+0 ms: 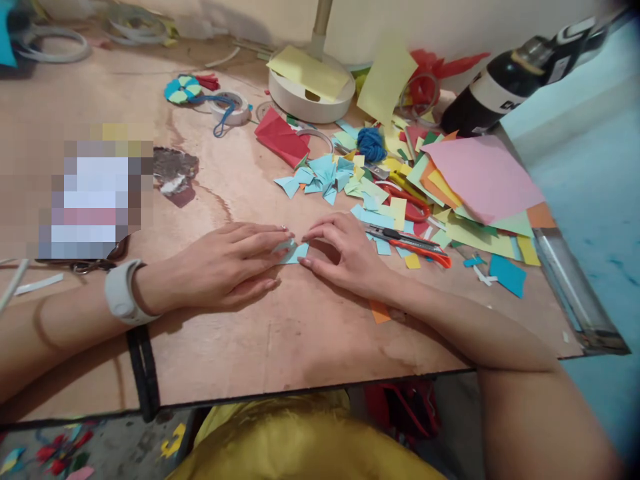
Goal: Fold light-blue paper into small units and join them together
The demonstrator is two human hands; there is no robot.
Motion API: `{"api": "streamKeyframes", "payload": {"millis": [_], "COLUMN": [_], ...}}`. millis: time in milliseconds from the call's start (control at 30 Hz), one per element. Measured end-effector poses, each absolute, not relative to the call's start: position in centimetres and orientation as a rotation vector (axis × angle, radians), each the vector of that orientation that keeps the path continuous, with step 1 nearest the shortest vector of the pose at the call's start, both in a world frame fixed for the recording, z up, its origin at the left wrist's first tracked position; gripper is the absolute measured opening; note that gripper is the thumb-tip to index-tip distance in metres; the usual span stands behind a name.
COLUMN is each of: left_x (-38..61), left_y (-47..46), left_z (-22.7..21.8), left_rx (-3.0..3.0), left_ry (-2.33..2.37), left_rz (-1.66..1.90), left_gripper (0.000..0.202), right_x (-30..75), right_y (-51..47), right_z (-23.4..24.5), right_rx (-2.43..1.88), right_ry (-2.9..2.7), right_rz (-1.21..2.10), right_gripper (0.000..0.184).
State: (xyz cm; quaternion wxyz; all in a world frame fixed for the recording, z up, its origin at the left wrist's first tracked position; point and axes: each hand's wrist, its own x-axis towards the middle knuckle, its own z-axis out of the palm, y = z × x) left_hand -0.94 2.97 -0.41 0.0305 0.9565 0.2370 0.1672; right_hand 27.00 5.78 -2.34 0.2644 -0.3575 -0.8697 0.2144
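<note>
Both hands rest on a small light-blue paper piece (295, 253) lying on the wooden board (280, 333). My left hand (230, 263), with a white wristband, lies flat, its fingers stretched over the paper's left part. My right hand (343, 252) is arched, its fingertips pressing on the paper's right edge. Just beyond the hands sits a cluster of folded light-blue paper pieces (323, 175).
An orange utility knife (410, 243) and red scissors (410, 203) lie right of my right hand among several coloured paper scraps. A pink sheet (483, 177), a dark bottle (505, 80), a white lamp base (310, 87), a red folded paper (280, 137) and tape roll (233, 107) stand farther back.
</note>
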Motion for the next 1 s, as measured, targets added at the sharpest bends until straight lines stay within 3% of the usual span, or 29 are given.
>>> {"api": "streamKeyframes", "payload": {"millis": [333,1000], "left_x": [-0.7,-0.9], "left_y": [3.0,2.7], "left_z": [0.0,-0.4], "left_rx": [2.938,2.941], "left_ry": [0.568,0.618], "left_rz": [0.51,0.397], "left_gripper": [0.031,0.043], "right_x": [26.8,26.0], "right_y": [6.6,6.1], "right_z": [-2.7,-2.6], "right_rx": [-1.034,-1.015], "right_ry": [-2.357,-2.298], "right_rz": [0.591,0.716], "right_gripper": [0.024,0.018]}}
